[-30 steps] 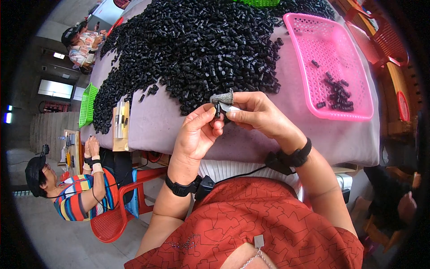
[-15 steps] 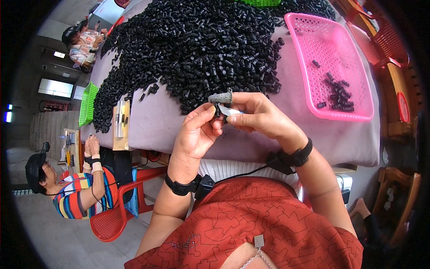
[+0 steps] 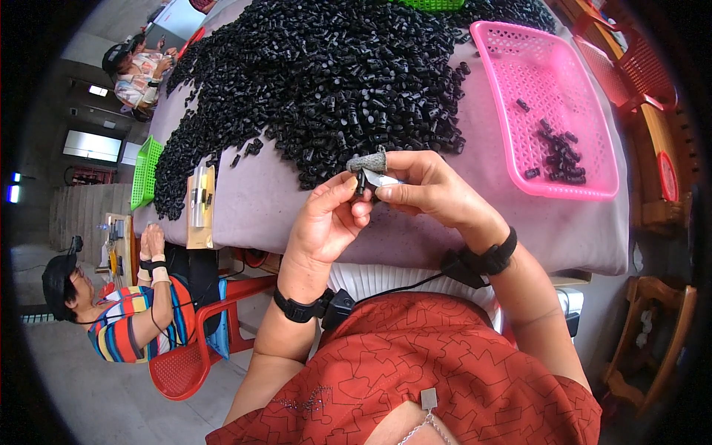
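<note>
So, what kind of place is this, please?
Probably a small workshop: a large heap of black parts on a cloth-covered table, a pink basket holding some, and a co-worker seated nearby.

Tabletop (image 3: 586,237) under pale mauve cloth (image 3: 430,245), dark specks near 6 o'clock edge. Huge heap of small black parts (image 3: 348,81), 10 to 12 o'clock, few strays beside it. Pink perforated basket (image 3: 530,63), 2 o'clock. Yellow board (image 3: 199,242), edge, 9 o'clock.
</note>
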`<state>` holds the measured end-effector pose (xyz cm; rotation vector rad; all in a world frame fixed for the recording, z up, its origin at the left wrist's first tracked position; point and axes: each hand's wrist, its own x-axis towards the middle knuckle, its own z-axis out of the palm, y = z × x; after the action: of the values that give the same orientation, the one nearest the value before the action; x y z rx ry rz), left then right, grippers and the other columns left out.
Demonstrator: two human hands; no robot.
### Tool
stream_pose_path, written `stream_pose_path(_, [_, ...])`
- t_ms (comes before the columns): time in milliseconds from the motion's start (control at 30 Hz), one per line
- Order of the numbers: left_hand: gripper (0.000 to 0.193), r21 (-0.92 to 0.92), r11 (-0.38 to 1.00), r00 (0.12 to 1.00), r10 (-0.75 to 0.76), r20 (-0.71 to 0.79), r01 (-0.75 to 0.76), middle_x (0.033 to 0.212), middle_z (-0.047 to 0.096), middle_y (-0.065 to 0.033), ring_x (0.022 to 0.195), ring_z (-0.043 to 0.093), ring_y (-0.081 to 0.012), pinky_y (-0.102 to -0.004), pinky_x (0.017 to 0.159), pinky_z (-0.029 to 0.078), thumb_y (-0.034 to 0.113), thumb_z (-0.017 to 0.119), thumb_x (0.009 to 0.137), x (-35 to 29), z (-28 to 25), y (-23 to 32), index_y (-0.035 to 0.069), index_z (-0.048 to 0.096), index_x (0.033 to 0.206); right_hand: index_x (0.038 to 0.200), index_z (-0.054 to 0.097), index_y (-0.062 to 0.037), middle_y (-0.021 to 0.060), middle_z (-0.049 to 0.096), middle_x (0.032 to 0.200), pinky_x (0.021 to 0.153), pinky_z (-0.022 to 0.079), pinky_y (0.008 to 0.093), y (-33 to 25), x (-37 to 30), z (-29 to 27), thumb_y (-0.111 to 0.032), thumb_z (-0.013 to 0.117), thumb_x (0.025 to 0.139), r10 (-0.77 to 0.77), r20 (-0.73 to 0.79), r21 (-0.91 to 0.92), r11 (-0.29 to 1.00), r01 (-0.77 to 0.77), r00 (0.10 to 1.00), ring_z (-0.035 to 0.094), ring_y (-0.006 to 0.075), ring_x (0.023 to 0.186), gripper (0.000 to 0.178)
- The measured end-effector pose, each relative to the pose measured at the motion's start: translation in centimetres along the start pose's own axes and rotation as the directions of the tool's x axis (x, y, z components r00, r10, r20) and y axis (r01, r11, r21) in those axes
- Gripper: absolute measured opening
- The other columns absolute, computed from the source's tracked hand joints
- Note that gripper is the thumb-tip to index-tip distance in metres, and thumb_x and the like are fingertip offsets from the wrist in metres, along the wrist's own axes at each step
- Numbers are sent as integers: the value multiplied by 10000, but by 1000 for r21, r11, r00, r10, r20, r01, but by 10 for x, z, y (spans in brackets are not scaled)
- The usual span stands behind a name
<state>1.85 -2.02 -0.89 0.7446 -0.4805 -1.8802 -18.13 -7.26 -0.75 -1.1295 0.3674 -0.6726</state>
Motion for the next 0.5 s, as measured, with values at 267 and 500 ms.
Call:
stream_pose_path(267, [165, -19, 1000, 1000, 0, -31, -1, 846, 636, -44, 689, 582, -118, -235, 600, 514, 153, 615, 912, 1, -2, 2, 23, 640, 1010, 1252, 563, -40, -47, 615, 792, 517, 344, 173, 2, -1, 0, -143, 667, 882, -12, 63, -4, 1000, 12, 998, 465, 2, 632, 399])
stream_pose_path(500, [167, -16, 1000, 1000, -12, -12, 12, 854, 635, -50, 695, 579, -122, -241, 606, 509, 140, 611, 910, -1, 0, 1, 26, 635, 1029, 1207, 576, -35, -57, 581, 749, 510, 342, 177, 0, -2, 4, -153, 643, 900, -3, 19, -1, 1000, 3, 1000, 452, 5, 605, 336])
